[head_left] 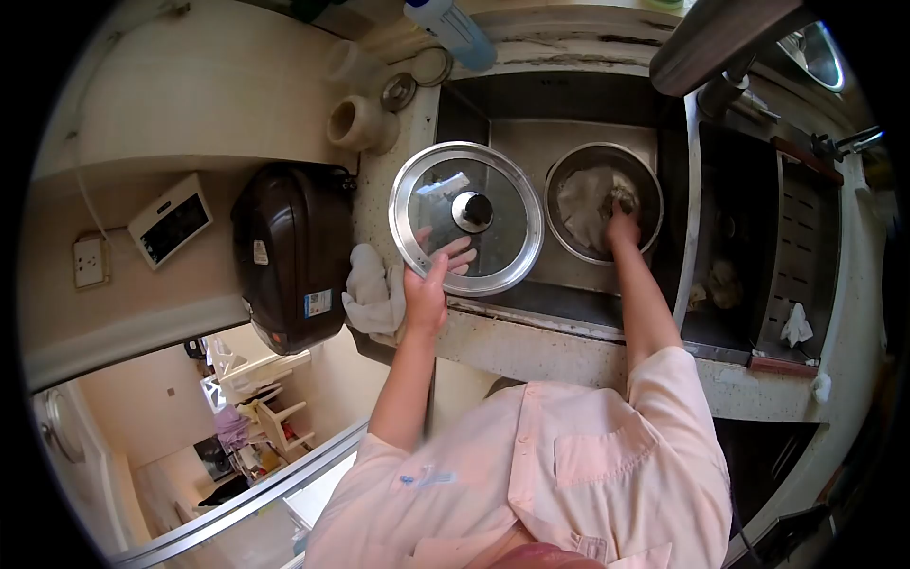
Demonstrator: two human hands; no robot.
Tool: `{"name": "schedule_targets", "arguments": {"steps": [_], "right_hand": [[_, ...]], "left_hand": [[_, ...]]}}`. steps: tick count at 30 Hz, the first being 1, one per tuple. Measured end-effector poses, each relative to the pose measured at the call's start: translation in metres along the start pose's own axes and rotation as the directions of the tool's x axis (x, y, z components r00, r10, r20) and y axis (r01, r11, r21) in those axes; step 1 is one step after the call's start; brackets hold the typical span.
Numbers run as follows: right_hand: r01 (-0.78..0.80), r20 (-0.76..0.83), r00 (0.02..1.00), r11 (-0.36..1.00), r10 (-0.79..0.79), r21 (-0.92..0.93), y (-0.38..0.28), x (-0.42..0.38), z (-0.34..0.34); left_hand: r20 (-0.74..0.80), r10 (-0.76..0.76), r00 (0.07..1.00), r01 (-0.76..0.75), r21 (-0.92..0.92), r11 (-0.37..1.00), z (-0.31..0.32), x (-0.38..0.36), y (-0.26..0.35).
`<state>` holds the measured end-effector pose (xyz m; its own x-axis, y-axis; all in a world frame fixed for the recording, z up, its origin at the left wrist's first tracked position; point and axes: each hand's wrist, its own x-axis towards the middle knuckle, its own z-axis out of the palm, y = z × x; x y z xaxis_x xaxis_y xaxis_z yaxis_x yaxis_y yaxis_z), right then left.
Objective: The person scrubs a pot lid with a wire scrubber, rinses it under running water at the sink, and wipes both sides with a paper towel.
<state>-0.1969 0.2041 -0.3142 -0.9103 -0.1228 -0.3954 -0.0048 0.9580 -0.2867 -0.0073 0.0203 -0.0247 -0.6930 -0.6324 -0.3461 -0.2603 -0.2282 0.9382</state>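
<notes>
Just left of the left fingers (459, 256), a white cloth (368, 292) lies rumpled beside a brown cooker (284, 247). Farther left stand a tilted panel (175, 224) with a dark screen and, next to it, a wall socket (92, 262). Ahead of those fingers and to their left is an open-mouthed jar (349, 123), with a small lid (398, 92) near it; farther ahead, a bluish bottle (455, 36). Ahead and right of the right fingers (623, 203), a thick metal tube (725, 40) juts in. Well to their right, a white wad (796, 325) rests by a slotted panel (804, 242). Behind and left of the left fingers, past a frame, is a purple cloth (230, 427).
</notes>
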Motion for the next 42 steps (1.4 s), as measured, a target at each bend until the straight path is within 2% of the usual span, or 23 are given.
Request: {"name": "schedule_targets", "arguments": {"steps": [1, 3, 5, 7, 9, 12, 13, 15, 17, 19, 20, 21, 23, 26, 29, 32, 35, 36, 37, 38, 39, 40, 42], "right_hand": [[-0.075, 0.217, 0.976, 0.971, 0.024, 0.226, -0.009, -0.007, -0.022], [-0.345, 0.603, 0.795, 0.764, -0.071, 0.545, -0.030, -0.024, -0.065], [0.007, 0.346, 0.876, 0.726, -0.336, 0.687, -0.034, -0.045, -0.075], [0.261, 0.168, 0.856, 0.690, -0.489, 0.675, -0.062, -0.105, -0.141], [0.525, 0.013, 0.785, 0.675, -0.620, 0.518, -0.078, -0.145, -0.160], [0.510, 0.015, 0.848, 0.821, -0.530, 0.256, -0.091, -0.130, -0.156], [0.505, -0.119, 0.860, 0.790, -0.497, 0.349, -0.090, -0.113, -0.148], [0.435, -0.152, 0.900, 0.827, -0.407, 0.357, -0.091, -0.081, -0.138], [0.246, -0.075, 0.966, 0.802, -0.246, 0.544, -0.078, -0.045, -0.123], [0.136, -0.062, 0.989, 0.658, -0.135, 0.740, -0.062, -0.024, -0.118], [-0.300, 0.337, 0.941, 0.395, -0.026, 0.868, -0.055, -0.032, -0.138], [-0.463, 0.497, 0.857, 0.219, -0.138, 0.859, -0.047, -0.036, -0.153], [-0.698, 0.629, 0.675, -0.055, -0.385, 0.714, -0.040, -0.046, -0.162], [-0.751, 0.683, 0.628, -0.060, -0.372, 0.658, -0.051, -0.074, -0.184], [-0.703, 0.609, 0.681, -0.130, -0.406, 0.700, -0.042, -0.070, -0.154], [-0.644, 0.561, 0.739, -0.148, -0.373, 0.750, -0.043, -0.075, -0.149], [-0.625, 0.514, 0.731, -0.136, -0.449, 0.769, -0.045, -0.073, -0.161], [-0.626, 0.501, 0.715, -0.126, -0.487, 0.770, -0.043, -0.072, -0.162], [-0.613, 0.496, 0.712, -0.095, -0.497, 0.784, -0.044, -0.070, -0.161], [-0.599, 0.493, 0.708, -0.060, -0.506, 0.798, -0.045, -0.067, -0.159], [-0.586, 0.493, 0.700, -0.022, -0.516, 0.810, -0.047, -0.065, -0.157], [-0.580, 0.512, 0.698, 0.024, -0.500, 0.814, -0.050, -0.061, -0.154], [-0.572, 0.553, 0.693, 0.115, -0.463, 0.812, -0.056, -0.054, -0.147]], "left_hand": [[-0.008, -0.002, 1.000, 0.002, -0.003, 1.000, 0.000, 0.001, -0.004], [-0.002, 0.064, 0.998, -0.064, 0.013, 0.998, 0.000, 0.004, -0.013], [0.003, 0.116, 0.993, -0.116, 0.011, 0.993, 0.007, 0.011, -0.016], [-0.013, 0.125, 0.992, -0.125, 0.015, 0.992, 0.014, 0.012, -0.016], [-0.014, 0.113, 0.993, -0.113, 0.017, 0.993, 0.018, 0.009, -0.013], [0.048, 0.128, 0.991, -0.131, 0.071, 0.989, 0.021, -0.001, -0.007], [0.074, 0.137, 0.988, -0.144, 0.098, 0.985, 0.021, -0.006, -0.005], [0.137, 0.139, 0.981, -0.159, 0.148, 0.976, 0.019, -0.011, -0.004], [0.190, 0.125, 0.974, -0.166, 0.219, 0.962, 0.012, -0.015, -0.004], [0.323, 0.286, 0.902, -0.418, 0.486, 0.768, 0.008, -0.017, -0.003], [0.402, 0.342, 0.850, -0.525, 0.585, 0.618, 0.006, -0.017, -0.002], [0.482, 0.373, 0.793, -0.609, 0.657, 0.445, 0.003, -0.017, -0.002], [0.693, 0.385, 0.609, -0.792, 0.561, 0.243, 0.003, -0.005, 0.007], [0.895, 0.297, 0.332, -0.911, 0.386, -0.146, 0.004, 0.006, 0.009], [0.927, 0.241, 0.287, -0.927, 0.332, -0.175, 0.005, 0.013, 0.011], [0.875, 0.276, 0.398, -0.835, 0.470, -0.285, -0.001, 0.011, 0.021], [0.235, 0.708, 0.666, -0.544, 0.802, 0.246, 0.008, 0.006, 0.009], [-0.002, 0.479, 0.878, -0.386, 0.589, 0.710, 0.006, 0.005, -0.002], [0.002, 0.176, 0.984, -0.174, 0.152, 0.973, -0.001, 0.007, -0.006], [0.149, -0.110, 0.983, 0.150, -0.297, 0.943, -0.007, 0.010, -0.008], [0.392, -0.284, 0.875, 0.479, -0.615, 0.627, -0.009, 0.010, -0.005], [0.450, -0.286, 0.846, 0.520, -0.577, 0.629, 0.002, 0.010, 0.004], [0.315, -0.286, 0.905, 0.403, -0.425, 0.811, 0.006, 0.017, -0.007]]}}
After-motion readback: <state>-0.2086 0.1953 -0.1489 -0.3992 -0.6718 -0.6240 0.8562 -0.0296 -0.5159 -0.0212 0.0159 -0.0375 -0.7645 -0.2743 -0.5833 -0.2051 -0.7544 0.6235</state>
